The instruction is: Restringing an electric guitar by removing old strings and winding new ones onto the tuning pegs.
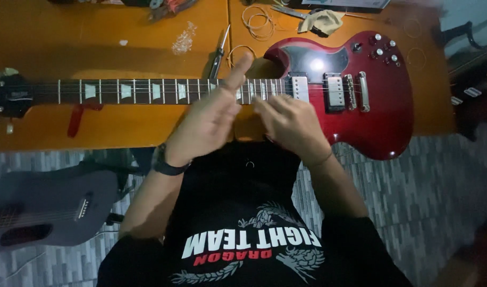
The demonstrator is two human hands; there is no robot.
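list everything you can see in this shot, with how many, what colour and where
Glossy solid-body electric guitar: one, dark red, flat across the table.
Wooden table: one, orange.
Coiled guitar strings: several, pale, table top centre.
Slim metal hand tool: one, dark grey, above the guitar neck.
Crumpled cloth: one, beige, top centre.
Acoustic guitar: one, grey, on the floor at left.
Tiled floor: grey.
Wristwatch: one, black, left wrist.
Left hand: over the fretboard, blurred.
Right hand: beside it, near the neck joint.
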